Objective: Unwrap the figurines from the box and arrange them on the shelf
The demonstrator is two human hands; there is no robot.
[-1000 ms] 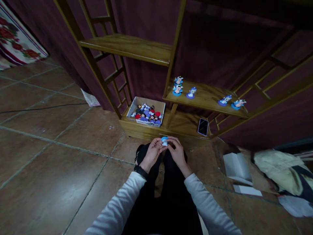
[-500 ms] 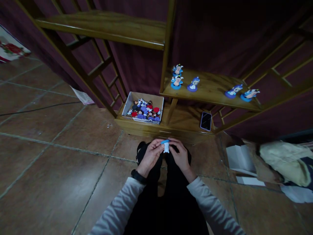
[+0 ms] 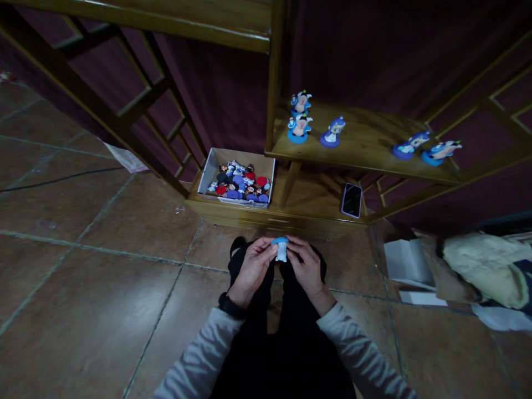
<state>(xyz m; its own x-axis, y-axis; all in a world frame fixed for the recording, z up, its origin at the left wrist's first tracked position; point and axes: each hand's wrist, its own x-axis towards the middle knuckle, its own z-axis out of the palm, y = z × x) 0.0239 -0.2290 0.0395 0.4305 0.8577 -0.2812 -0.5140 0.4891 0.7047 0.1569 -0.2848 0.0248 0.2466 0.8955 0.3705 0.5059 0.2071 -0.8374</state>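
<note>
Between both hands, over my lap, is a small white figurine (image 3: 281,252) with a round blue base turned upward. My left hand (image 3: 254,266) pinches it from the left, thumb and fingers at the base. From the other side my right hand (image 3: 306,267) grips it with its fingertips. The figurine's front is hidden from me. Ahead, a cardboard box (image 3: 206,176) holds a heap of small figurines with red, purple and dark bases. On the shelf (image 3: 366,130) stand several figurines, among them a pig figurine (image 3: 299,128) on a blue base and a purple-haired figurine (image 3: 333,132).
A phone (image 3: 351,200) lies on the lower shelf board, right of the box. At the right on the tiled floor are an opened white box (image 3: 407,261) and a pale cloth bundle (image 3: 484,266). A black cable (image 3: 62,178) crosses the floor at left.
The view has moved closer to the shelves. The figurine has tilted slightly in my hands, showing more of its base's underside. Both hands keep hold of it.
</note>
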